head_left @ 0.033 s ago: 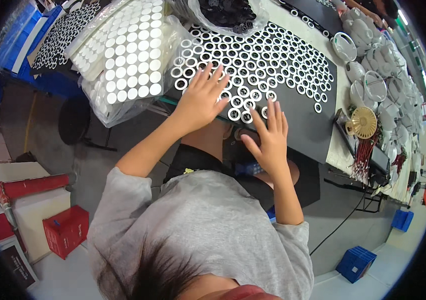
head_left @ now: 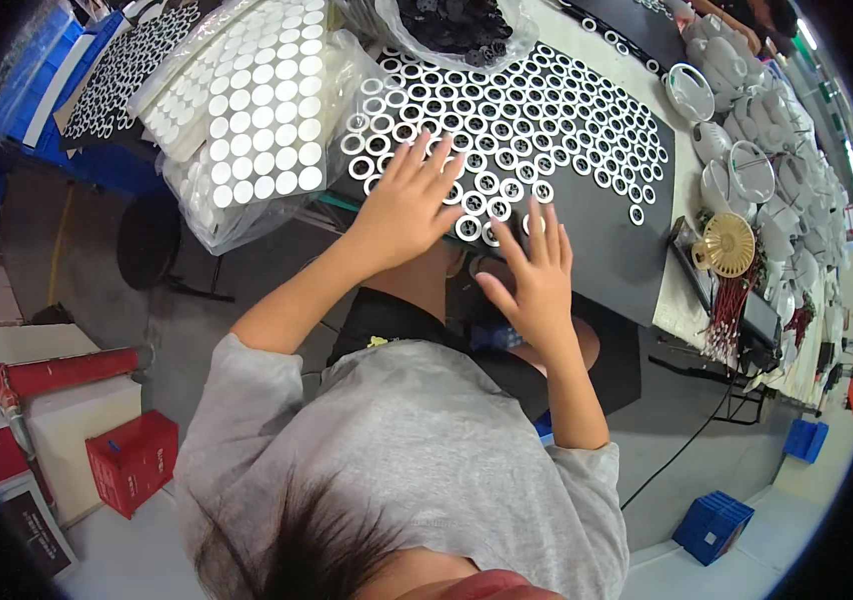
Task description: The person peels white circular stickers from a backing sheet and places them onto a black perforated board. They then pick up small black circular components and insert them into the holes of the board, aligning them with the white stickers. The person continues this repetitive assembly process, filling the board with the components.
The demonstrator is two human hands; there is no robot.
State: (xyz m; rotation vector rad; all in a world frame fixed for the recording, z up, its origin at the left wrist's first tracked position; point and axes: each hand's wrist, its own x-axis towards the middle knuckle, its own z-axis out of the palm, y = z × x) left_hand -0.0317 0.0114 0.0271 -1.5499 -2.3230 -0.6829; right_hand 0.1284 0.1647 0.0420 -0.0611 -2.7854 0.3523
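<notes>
Many white rings with black centres lie in close rows on a dark board at the table's near edge. My left hand rests over the left front of the rings, fingers stretched out and spread, covering some of them. Close to its right, my right hand is open too, its fingertips beside the nearest rings. Neither hand holds anything that I can see. Whether the fingertips press on the rings cannot be made out.
Left of the rings lie sheets of round white stickers on plastic bags. A clear bag of black parts stands behind. On the right are white lamp-like housings, a gold ribbed disc and red wires.
Both hands have shifted very slightly toward me, the right one also a touch left. A few front rings under the fingers have moved slightly.
</notes>
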